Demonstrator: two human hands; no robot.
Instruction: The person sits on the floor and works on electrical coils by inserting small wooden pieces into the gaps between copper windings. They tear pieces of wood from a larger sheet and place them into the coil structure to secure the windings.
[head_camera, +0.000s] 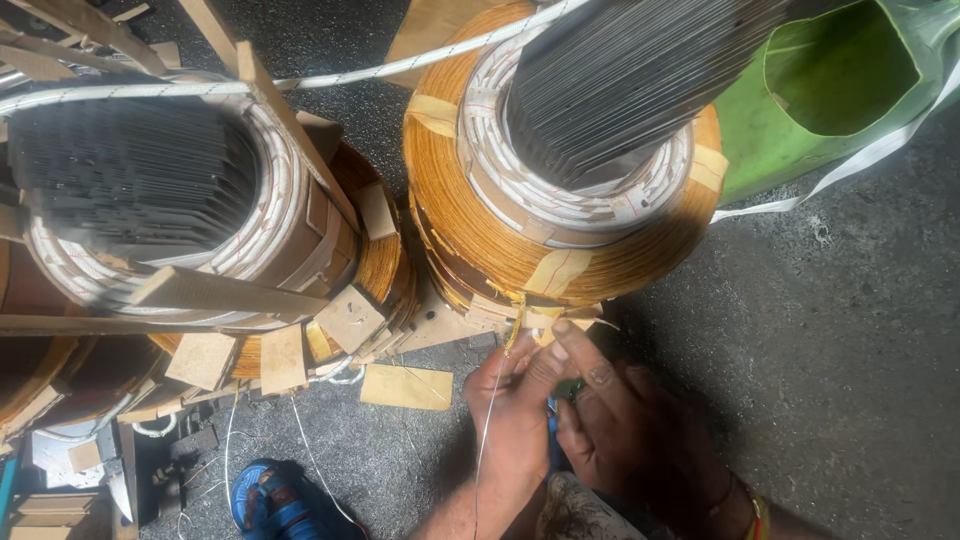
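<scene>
Both hands meet low in the view under a large copper-coloured wire coil (560, 230) wound around a core of stacked grey steel sheets (630, 80). My left hand (515, 405) pinches a thin wire (487, 430) that runs down from the coil's lower edge. My right hand (610, 420) is curled around a small green and blue object, mostly hidden, with one finger stretched up to the yellowish tape strips at the coil's bottom rim (545, 315).
A second coil (200, 230) with wooden wedges and cardboard spacers stands at left. A white rope (330, 78) crosses the top. A green sack (820, 90) lies at upper right. A blue sandal (275, 500) and loose cardboard (407, 387) rest on the dark floor.
</scene>
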